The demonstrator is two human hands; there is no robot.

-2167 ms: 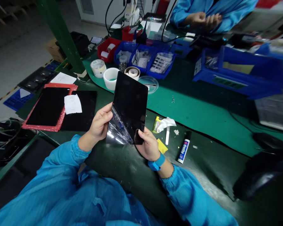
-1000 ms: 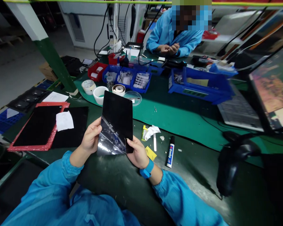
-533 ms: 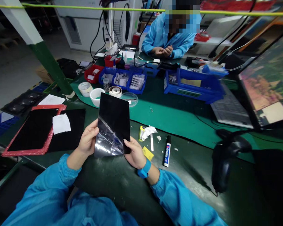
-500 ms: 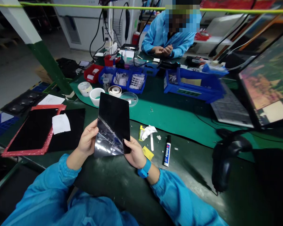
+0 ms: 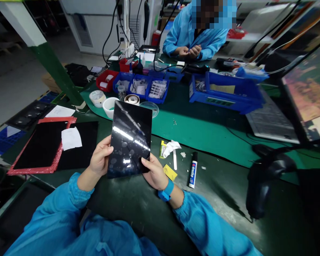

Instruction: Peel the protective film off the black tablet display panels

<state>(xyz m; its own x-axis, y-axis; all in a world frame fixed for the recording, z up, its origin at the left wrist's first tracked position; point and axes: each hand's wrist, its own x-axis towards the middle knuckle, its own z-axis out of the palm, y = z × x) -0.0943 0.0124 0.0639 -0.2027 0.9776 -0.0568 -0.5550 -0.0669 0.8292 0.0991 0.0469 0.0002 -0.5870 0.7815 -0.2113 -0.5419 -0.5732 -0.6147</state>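
Note:
Between my hands I hold a thin black glossy panel (image 5: 130, 138), which looks like a tablet or a screen; which of these I cannot tell. Smudges and bright light reflections show on its face. My left hand (image 5: 101, 156) grips its left edge, thumb on the front. At the lower right corner, my right hand (image 5: 155, 171) pinches it, thumb on the front and fingers behind. Just right of that hand lie a yellow pad (image 5: 170, 172), a crumpled white tissue (image 5: 171, 148), a yellow-green lighter-like item (image 5: 162, 149) and a blue-and-white marker-like tube (image 5: 193, 172).
At left, black sheets (image 5: 41, 145) lie with red wrap and a white cloth (image 5: 71, 138). Tape rolls (image 5: 97, 98) and blue bins (image 5: 158, 90) stand behind the panel. A black handheld scanner (image 5: 258, 188) is at right. Across the bench sits a co-worker (image 5: 194, 35).
The panel has tilted in my hands, so reflections now form a bright diagonal band across its middle. My hands keep their grip. The whole view has shifted slightly.

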